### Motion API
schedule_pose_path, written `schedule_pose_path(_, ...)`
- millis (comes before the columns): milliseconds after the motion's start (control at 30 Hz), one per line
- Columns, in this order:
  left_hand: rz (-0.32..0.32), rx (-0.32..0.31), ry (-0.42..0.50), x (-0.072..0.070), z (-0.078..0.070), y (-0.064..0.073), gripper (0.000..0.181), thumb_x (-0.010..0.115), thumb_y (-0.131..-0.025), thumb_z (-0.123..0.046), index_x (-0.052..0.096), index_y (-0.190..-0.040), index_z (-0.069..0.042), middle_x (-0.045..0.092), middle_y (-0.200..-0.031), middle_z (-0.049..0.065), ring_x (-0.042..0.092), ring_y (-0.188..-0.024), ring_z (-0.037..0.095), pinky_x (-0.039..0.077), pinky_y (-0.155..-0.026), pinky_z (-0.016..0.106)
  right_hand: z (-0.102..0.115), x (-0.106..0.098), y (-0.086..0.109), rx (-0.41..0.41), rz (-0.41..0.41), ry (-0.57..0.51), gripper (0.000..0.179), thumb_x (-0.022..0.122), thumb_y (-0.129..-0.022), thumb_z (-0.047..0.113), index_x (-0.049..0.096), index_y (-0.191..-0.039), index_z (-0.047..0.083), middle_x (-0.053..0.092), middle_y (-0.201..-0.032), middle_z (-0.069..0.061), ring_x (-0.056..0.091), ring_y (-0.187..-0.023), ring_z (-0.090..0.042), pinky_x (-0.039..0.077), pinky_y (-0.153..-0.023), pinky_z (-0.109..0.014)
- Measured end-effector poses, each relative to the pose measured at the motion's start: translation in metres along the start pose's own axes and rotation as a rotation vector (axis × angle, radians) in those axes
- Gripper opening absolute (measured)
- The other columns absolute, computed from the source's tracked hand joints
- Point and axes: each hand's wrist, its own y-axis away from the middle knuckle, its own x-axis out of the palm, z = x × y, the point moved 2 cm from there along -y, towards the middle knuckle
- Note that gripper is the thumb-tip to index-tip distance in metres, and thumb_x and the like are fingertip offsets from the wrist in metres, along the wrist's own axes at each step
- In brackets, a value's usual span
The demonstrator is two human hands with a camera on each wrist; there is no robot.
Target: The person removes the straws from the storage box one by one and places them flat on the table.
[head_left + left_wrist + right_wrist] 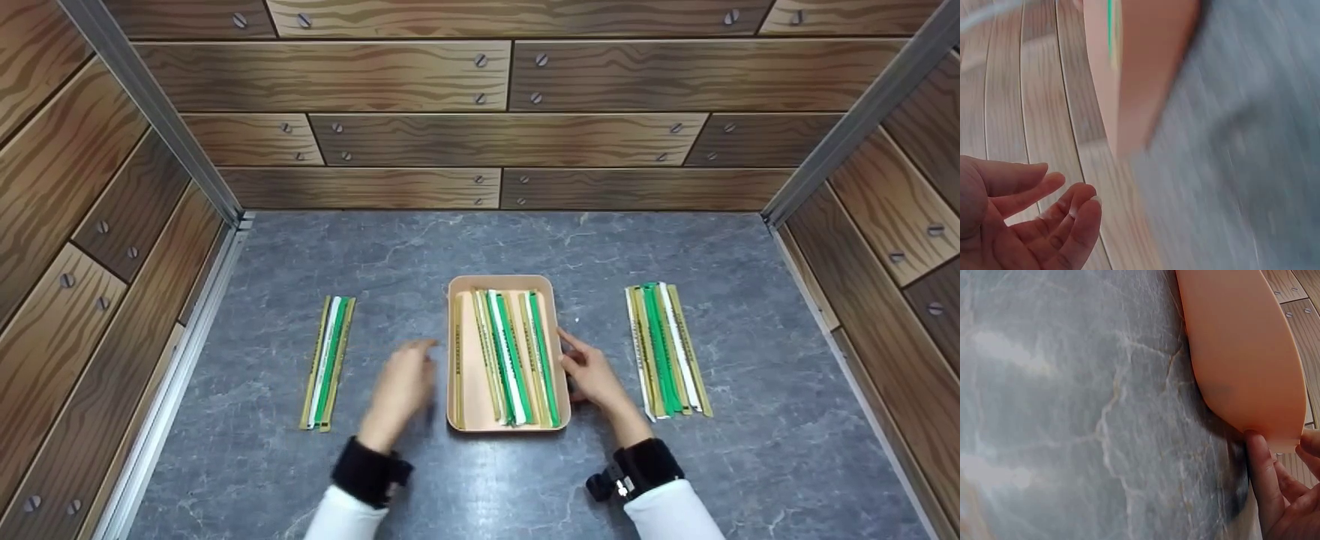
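A pink, shallow tray [469, 427] lies mid-table in the head view. Inside it are several long, slim wrapped sticks [510, 360] in gold, green and white, with one gold stick [458, 360] apart along the left wall. My left hand [401, 382], blurred, is just left of the tray and holds nothing. In the left wrist view its fingers [1086, 219] are loosely bent, apart from the tray wall [1145, 73]. My right hand [596, 379] touches the tray's right side with its fingertips. In the right wrist view, fingers [1264, 467] meet the outer wall [1241, 354].
A small group of similar sticks [328, 364] lies on the table to the left. Another, larger group [666, 349] lies to the right. The grey marbled table [495, 240] is bounded by wood-patterned walls [412, 139] at the back and both sides.
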Motion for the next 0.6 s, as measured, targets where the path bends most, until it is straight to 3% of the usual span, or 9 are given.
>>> schedule_pose_path(233,0.077,0.006,0.057,0.038,-0.037,-0.016,0.041,0.070,-0.087,-0.003,0.062,-0.127,-0.002,0.063,-0.113,0.021,0.064,-0.093,0.032,0.056,-0.076,0.041,-0.001,-0.001,0.000,-0.005,-0.003,0.013,0.052,0.054,-0.100,0.006,0.043,-0.150,0.016,0.062,-0.109,-0.023,0.065,-0.081,-0.028,0.057,-0.050,-0.045)
schedule_pose_path(400,0.161,0.038,-0.063,0.062,-0.052,-0.020,0.040,0.069,-0.085,-0.004,0.066,-0.125,-0.008,0.063,-0.110,0.018,0.064,-0.086,0.031,0.056,-0.067,0.039,-0.001,0.000,-0.001,-0.003,-0.010,0.008,0.051,0.055,-0.099,0.006,0.045,-0.149,0.018,0.062,-0.108,-0.022,0.065,-0.079,-0.027,0.057,-0.050,-0.045)
schedule_pose_path(600,0.264,0.013,-0.144,0.085,-0.053,-0.018,0.046,0.062,-0.080,0.002,0.069,-0.124,-0.011,0.061,-0.118,0.023,0.065,-0.084,0.035,0.056,-0.069,0.043,0.000,0.000,0.000,-0.008,0.013,-0.025,0.052,0.053,-0.100,0.005,0.043,-0.150,0.015,0.061,-0.107,-0.022,0.064,-0.080,-0.027,0.057,-0.051,-0.046)
